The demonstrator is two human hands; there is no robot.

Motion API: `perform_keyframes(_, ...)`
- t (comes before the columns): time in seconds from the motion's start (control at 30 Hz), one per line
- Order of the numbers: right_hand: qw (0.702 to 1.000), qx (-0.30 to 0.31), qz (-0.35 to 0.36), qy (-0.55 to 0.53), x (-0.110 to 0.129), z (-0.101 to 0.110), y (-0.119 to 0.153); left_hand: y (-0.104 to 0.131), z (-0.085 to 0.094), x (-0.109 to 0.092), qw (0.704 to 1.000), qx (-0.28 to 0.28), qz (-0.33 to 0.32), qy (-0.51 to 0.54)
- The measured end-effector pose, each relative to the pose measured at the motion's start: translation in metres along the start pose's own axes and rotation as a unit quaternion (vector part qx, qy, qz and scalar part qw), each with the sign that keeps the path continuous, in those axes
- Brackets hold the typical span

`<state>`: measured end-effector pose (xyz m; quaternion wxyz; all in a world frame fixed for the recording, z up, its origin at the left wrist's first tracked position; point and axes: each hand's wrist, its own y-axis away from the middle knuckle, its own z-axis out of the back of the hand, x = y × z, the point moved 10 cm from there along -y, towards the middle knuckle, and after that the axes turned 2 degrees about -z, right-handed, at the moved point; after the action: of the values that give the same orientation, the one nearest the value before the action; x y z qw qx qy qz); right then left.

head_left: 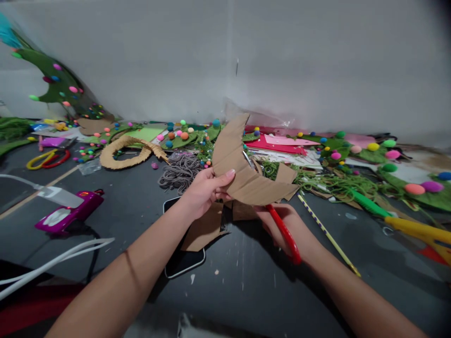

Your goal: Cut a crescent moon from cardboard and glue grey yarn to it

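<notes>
Holding cardboard crescent aloft, scissors at inner edge.

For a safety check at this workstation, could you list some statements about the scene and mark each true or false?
1. The left hand holds a cardboard crescent. True.
2. The right hand is empty. False: it holds scissors with a red handle.
3. A cardboard scrap partly covers the phone. True.
4. The gray yarn lies to the right of the cardboard crescent. False: it lies to the left.
5. A striped pencil stands upright in a cup. False: the striped pencil lies on the table, to the right of the right hand.
</notes>
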<state>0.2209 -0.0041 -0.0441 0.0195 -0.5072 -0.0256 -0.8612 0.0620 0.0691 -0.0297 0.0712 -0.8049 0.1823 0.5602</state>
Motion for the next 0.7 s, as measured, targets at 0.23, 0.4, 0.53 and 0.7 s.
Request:
perform_keyframes(0.23,1.000,0.013,0.022,-0.014,0.003,0.003,0.000,0.001,-0.001,0.003,1.000,-0.004,0.011,-0.017)
perform_keyframes(0.4,0.999,0.003,0.036,-0.019,-0.007,0.000,-0.003,0.001,-0.002,0.002,1.000,-0.005,0.014,-0.012)
perform_keyframes(0.53,0.999,-0.009,0.037,-0.020,-0.014,-0.003,-0.003,0.002,-0.002,0.000,1.000,-0.006,0.009,-0.007)
perform_keyframes(0.7,1.000,-0.029,0.007,0.006,-0.015,0.001,-0.006,0.003,-0.001,-0.002,1.000,-0.009,0.002,0.007)
